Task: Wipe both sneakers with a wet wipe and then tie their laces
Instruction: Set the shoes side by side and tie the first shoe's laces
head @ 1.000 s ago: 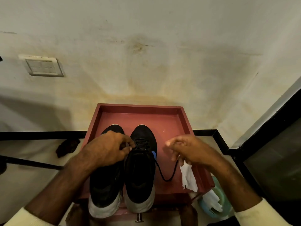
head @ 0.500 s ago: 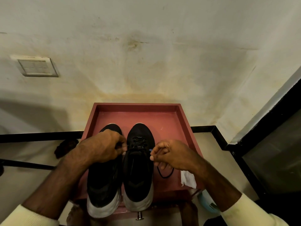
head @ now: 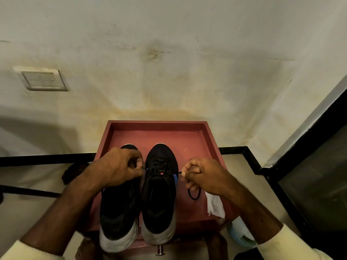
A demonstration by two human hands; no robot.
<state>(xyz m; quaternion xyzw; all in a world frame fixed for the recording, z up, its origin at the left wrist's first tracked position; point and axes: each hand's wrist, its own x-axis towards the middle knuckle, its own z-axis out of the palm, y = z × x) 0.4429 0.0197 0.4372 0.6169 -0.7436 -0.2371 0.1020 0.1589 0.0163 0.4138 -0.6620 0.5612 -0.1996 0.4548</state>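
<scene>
1. Red-brown square tray (head: 210, 139) with raised rim stands against a stained cream wall (head: 169, 62); it holds two black fabric sneakers with grey heels, side by side, toes toward the wall.
2. Left sneaker (head: 118, 212): mostly covered at the front by the left hand (head: 120, 167).
3. Right sneaker (head: 159, 194): thin black lace (head: 194, 196) runs out from its eyelets to both sides.
4. Left hand: fingers pinched together on the lace end at the shoe's left edge.
5. Right hand (head: 204, 175): fingers clamped on the other lace end just right of the shoe; a slack loop hangs below onto the tray.
6. White crumpled wet wipe (head: 216, 205) lies on the tray's right side, partly under the right wrist.
7. White switch plate (head: 43, 79) on the wall, upper left.
</scene>
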